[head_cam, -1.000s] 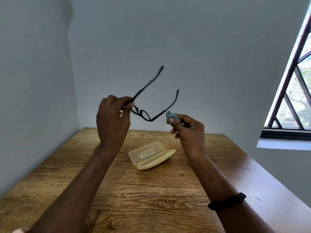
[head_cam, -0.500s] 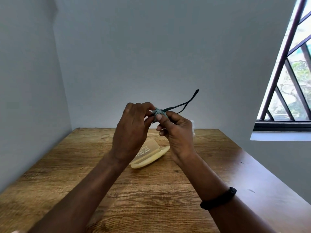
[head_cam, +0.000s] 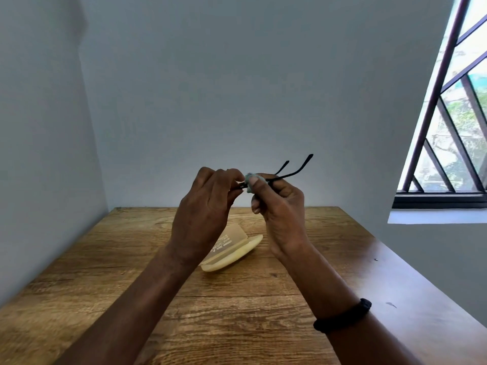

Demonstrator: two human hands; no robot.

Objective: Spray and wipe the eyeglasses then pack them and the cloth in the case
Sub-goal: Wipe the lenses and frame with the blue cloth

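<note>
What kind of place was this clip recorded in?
Probably a plain room in a home or small office: a wooden table set into a corner of bare grey walls, and a barred window on the right with trees outside.

One wide-angle view, taken from the person's head. It faces forward and a little down, across the table to the far wall. Both forearms run in from the near edge. The left hand and right hand sit close to the lens at mid-frame, with the glasses and cloth pinched between them. The case lies just beyond, partly hidden by the left hand. The left wall fills the left side, and a window cuts the right edge.
</note>
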